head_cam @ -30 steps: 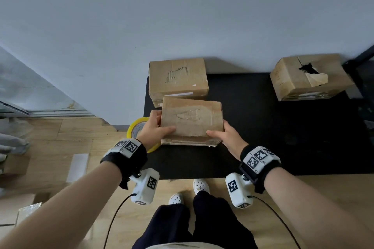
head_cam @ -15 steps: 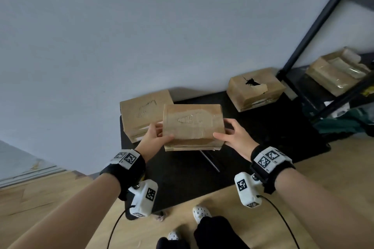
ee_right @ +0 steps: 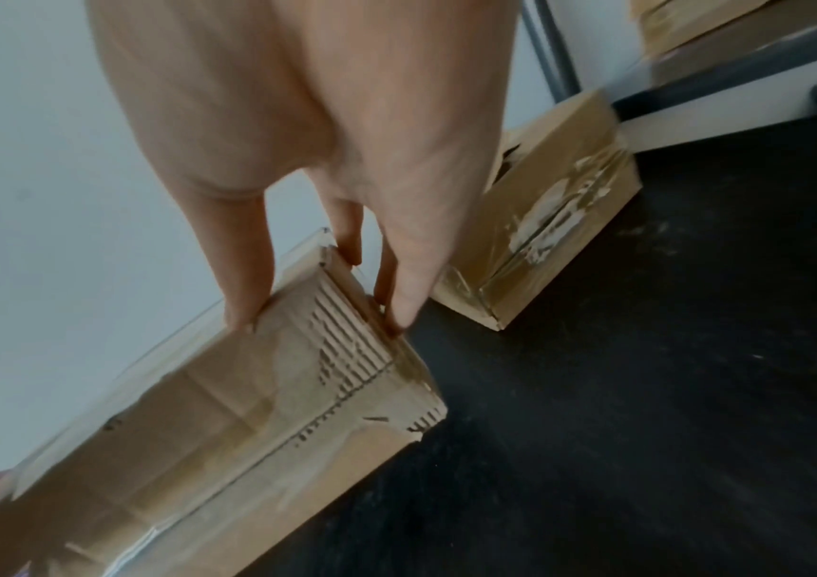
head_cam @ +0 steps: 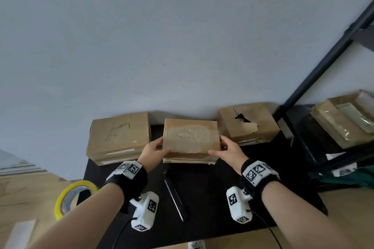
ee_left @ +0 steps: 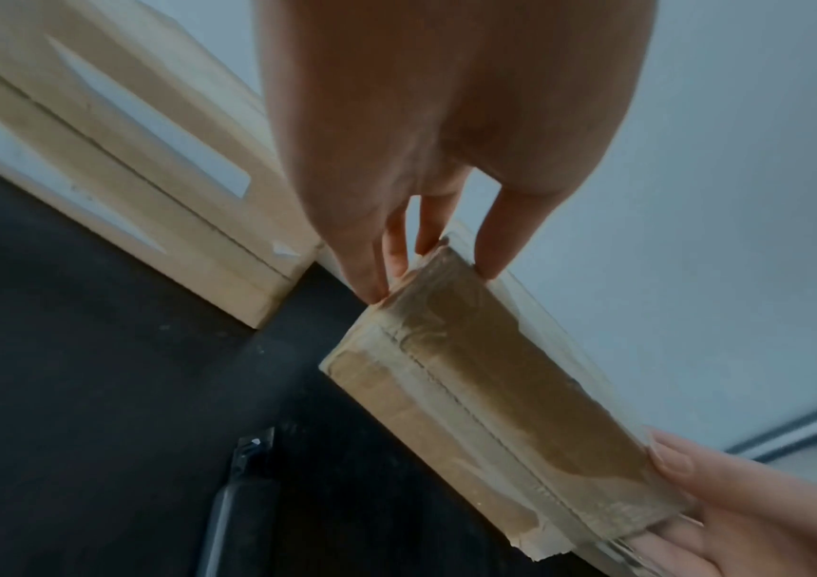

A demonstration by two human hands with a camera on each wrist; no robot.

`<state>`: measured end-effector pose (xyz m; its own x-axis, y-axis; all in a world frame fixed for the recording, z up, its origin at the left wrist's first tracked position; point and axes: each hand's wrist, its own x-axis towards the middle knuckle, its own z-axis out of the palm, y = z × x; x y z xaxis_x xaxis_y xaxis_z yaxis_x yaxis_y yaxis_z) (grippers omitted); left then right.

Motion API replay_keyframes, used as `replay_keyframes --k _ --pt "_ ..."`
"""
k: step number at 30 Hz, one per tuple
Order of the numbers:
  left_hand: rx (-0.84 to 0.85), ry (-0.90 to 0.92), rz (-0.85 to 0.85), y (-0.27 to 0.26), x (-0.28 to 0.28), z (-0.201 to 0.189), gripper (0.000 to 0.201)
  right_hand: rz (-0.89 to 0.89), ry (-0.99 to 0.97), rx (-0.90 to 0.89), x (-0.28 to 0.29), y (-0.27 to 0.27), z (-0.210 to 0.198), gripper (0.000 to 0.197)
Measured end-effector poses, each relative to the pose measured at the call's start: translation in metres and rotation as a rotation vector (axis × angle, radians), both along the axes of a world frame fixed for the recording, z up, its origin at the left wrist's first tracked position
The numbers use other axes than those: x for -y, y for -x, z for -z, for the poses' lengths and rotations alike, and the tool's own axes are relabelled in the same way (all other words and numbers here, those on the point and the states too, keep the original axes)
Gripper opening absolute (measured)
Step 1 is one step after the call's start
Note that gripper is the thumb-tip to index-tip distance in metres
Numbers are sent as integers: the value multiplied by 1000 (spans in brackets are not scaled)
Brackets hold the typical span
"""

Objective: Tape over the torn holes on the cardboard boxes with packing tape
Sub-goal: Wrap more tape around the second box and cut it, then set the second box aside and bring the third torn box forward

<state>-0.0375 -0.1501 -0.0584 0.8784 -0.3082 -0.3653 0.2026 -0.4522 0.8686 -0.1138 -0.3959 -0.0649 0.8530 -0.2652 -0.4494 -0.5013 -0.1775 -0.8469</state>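
Note:
I hold a taped cardboard box [head_cam: 191, 137] above the black mat [head_cam: 212, 198], near the wall. My left hand [head_cam: 154, 148] grips its left end, thumb on top and fingers underneath. My right hand [head_cam: 227, 150] grips the right end the same way. The wrist views show the held box [ee_left: 490, 394] [ee_right: 248, 421] with clear tape over its top and side. A second taped box [head_cam: 119, 135] lies at the left. A box with an open torn hole [head_cam: 248, 123] lies at the right. The yellow tape roll [head_cam: 73, 197] stands at the mat's left edge.
A dark utility knife [head_cam: 175, 196] lies on the mat under the held box. A black metal shelf frame [head_cam: 323, 70] stands at the right with another taped box [head_cam: 344, 117] on its shelf. Wood floor [head_cam: 18, 198] surrounds the mat.
Both hands have carried the box away from me toward the wall, between the two other boxes. The head view swung up and to the right, then settled back; the tape roll is in view again.

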Motion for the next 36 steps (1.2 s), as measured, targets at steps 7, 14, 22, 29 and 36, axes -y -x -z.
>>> replay_keyframes --k 7,14,22,29,36 --pt "-71 -96 -247 -21 11 37 38 -126 113 -30 11 -44 29 81" --pt "-53 -146 -212 -29 20 47 45 -130 145 -9 11 -60 46 78" --pt "133 -624 111 -19 28 26 62 -410 626 -159 4 -48 19 48" --pt "619 -818 493 4 49 -1 36 -426 987 -74 -1 0 -5 37" --pt "752 -909 672 22 88 -9 31 -365 1190 -95 17 47 -14 35"
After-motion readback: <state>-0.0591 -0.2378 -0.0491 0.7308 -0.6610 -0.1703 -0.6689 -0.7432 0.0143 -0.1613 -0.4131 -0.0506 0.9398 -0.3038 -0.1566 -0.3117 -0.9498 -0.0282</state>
